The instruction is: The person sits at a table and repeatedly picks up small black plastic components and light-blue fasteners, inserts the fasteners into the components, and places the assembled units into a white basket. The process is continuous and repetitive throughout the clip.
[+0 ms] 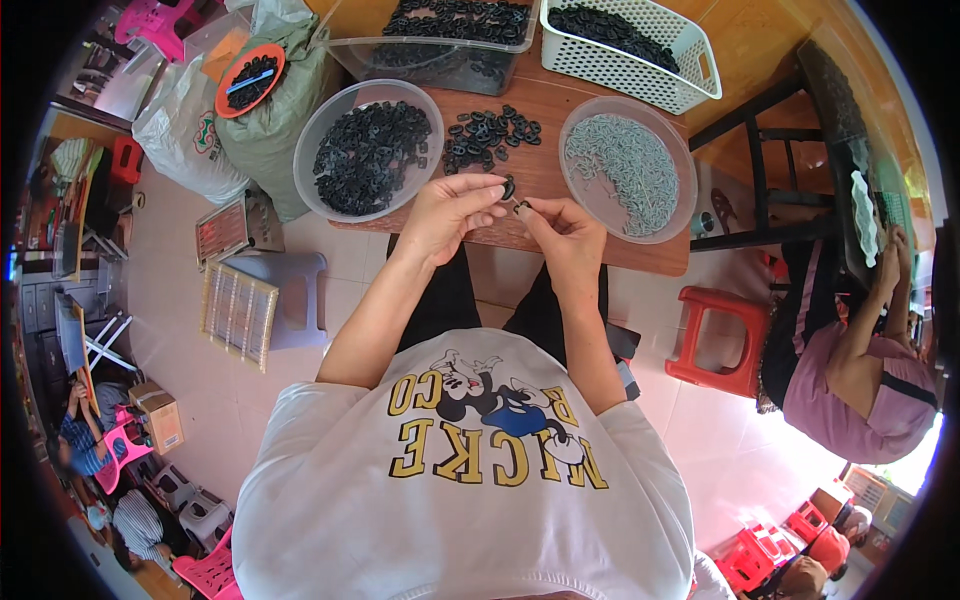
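Above the near edge of the brown table (545, 90), both my hands are raised close together. My left hand (452, 212) pinches a small black oval ring (508, 188) between thumb and fingertips. Just right of it and slightly lower, my right hand (568, 238) is closed on a small dark piece (522, 206), too small to make out fully. A round clear tub (304, 150) full of black oval pieces stands left of my hands. Beyond them lies a loose heap of black oval rings (490, 135). On the right a round tub (688, 190) holds many silvery screws.
At the back stand a clear bin (375, 58) and a white perforated basket (630, 72), both with black pieces. Sacks (285, 150) lean left, one topped by an orange bowl (225, 95). A red stool (715, 345) and a person in pink (850, 400) are at right.
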Action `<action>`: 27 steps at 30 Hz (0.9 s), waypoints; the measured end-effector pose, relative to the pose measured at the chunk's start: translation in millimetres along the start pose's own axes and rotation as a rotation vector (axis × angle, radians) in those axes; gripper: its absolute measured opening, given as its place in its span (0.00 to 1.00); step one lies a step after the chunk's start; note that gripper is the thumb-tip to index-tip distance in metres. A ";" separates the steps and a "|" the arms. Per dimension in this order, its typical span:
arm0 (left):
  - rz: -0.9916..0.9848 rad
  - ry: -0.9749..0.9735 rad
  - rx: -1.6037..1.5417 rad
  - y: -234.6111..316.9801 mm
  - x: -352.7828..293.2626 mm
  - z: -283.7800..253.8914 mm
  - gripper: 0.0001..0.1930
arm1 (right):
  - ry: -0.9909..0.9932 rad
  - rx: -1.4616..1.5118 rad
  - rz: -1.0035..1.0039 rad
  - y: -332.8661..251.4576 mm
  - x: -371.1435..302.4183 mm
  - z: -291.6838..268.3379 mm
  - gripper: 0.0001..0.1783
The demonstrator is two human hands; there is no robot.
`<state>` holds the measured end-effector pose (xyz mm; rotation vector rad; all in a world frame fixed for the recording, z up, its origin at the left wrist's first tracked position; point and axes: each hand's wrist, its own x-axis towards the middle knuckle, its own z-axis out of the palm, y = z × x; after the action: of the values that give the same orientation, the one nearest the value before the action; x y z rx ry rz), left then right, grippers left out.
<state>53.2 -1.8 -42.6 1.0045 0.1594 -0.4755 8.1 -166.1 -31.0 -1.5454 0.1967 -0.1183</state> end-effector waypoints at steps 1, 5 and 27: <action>0.011 0.000 -0.010 0.0 -2.8 1.9 0.10 | -0.001 0.007 0.004 -3.0 -0.7 1.1 0.08; 0.036 -0.002 -0.017 0.0 -10.9 5.6 0.10 | 0.010 0.006 -0.001 -2.7 -2.0 0.9 0.07; 0.199 -0.001 0.311 -6.8 -31.6 18.2 0.12 | -0.079 0.109 0.045 -0.9 -12.2 1.1 0.17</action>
<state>20.5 -10.2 -27.3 1.3097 -0.0176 -0.3239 -3.6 -162.5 -29.5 -1.4334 0.1599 -0.0315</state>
